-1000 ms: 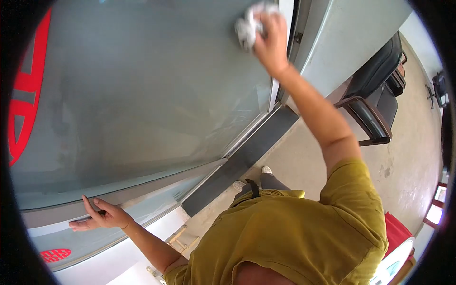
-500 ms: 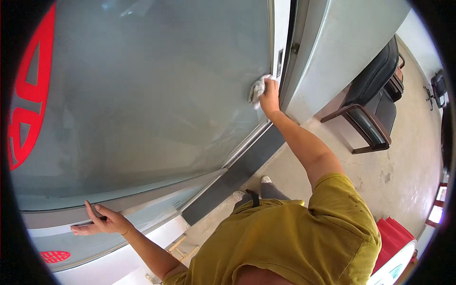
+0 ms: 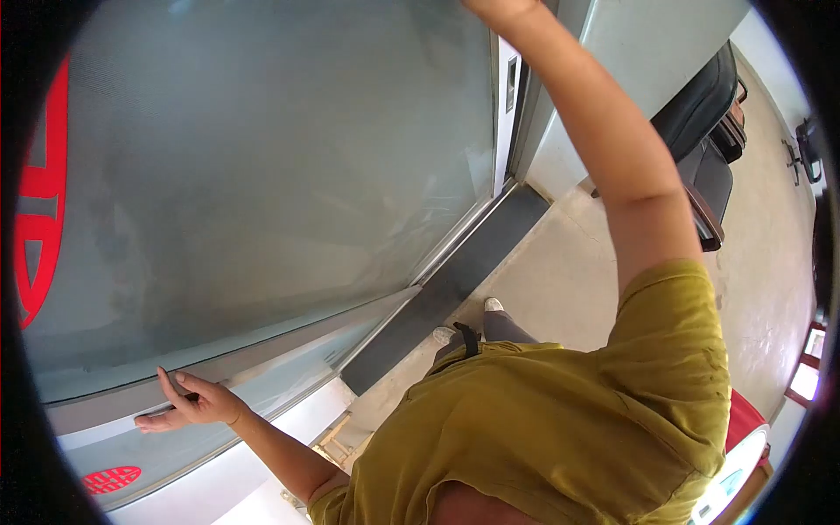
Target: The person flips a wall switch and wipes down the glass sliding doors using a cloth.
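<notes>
A large frosted glass panel [image 3: 289, 166] fills the left and middle of the head view. My left hand [image 3: 197, 404] is at the grey metal frame rail [image 3: 289, 350] along the panel's near edge, fingers spread and resting against it. At the top edge of the view, only the wrist and part of my right hand [image 3: 500, 7] show, over the panel's upper right side. Its fingers are cut off by the frame, and no cloth is visible now.
A red cut-out decoration [image 3: 52, 192] is on the glass, and a smaller red one [image 3: 112, 479] lower down. A black armchair [image 3: 704, 166] stands at right. A dark floor strip [image 3: 455, 289] runs below the panel. A wooden stool [image 3: 332, 442] is at lower left.
My right hand, holding a greyish-white cloth at the panel's right edge before, has moved up to the top of the view. My left hand has stayed on the frame rail.
</notes>
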A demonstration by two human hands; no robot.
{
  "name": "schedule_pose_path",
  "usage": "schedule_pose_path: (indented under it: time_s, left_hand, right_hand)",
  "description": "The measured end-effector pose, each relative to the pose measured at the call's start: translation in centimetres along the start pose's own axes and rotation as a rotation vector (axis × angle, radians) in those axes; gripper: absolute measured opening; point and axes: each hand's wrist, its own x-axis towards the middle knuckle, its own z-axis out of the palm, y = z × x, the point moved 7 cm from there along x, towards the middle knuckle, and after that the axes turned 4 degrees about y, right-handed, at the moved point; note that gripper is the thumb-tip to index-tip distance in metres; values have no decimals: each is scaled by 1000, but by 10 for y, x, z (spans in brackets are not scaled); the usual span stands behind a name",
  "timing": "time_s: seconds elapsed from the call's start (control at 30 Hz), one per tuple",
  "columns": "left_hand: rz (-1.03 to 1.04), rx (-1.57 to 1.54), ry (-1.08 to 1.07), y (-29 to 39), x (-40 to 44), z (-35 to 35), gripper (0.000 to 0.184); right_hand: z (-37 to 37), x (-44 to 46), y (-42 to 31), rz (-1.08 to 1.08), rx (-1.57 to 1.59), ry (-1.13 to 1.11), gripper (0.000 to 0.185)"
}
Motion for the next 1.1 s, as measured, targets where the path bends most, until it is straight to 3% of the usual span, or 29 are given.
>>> schedule_pose_path:
  time_s: [0.1, 0.17, 0.27, 0.4, 0.47, 0.53, 0.6, 0.73, 0.83, 0.9, 1.0, 1.1]
  left_hand:
    - [15, 19, 22, 1, 4, -3, 25]
    - [1, 29, 60, 4, 6, -4, 26]
    - [15, 56, 24, 6, 3, -4, 25]
    - [-14, 36, 44, 6, 3, -6, 24]
    - [-22, 38, 49, 5, 0, -4, 24]
    - [-3, 24, 61, 5, 1, -5, 24]
    - [-12, 24, 64, 6, 2, -6, 24]
    - [-27, 22, 52, 4, 1, -6, 24]
    - [-30, 30, 52, 6, 3, -7, 24]
    - [-43, 21, 59, 6, 4, -8, 24]
    - [-62, 4, 63, 7, 6, -9, 24]
    - [-87, 4, 55, 6, 4, -10, 24]
  right_hand:
    - [0, -86, 16, 75, -17, -85, 43]
    - [-10, -154, 13, 211, -20, -140, 57]
    - [-18, -243, 17, 429, -75, -318, 54]
    - [-20, -212, 1, 503, 94, -389, 62]
    - [-9, -147, -48, 174, 94, -405, 62]
    - [4, -94, -87, -3, 166, -375, 57]
    - [29, -57, -95, -48, 172, -427, 53]
    - [34, 53, -60, -249, 36, -12, 50]
    - [15, 78, -31, -195, 81, 14, 43]
    - [13, 47, -2, -76, -18, 68, 48]
    - [10, -30, 0, 127, 42, -36, 53]
    - [7, -50, -3, 126, 3, -123, 56]
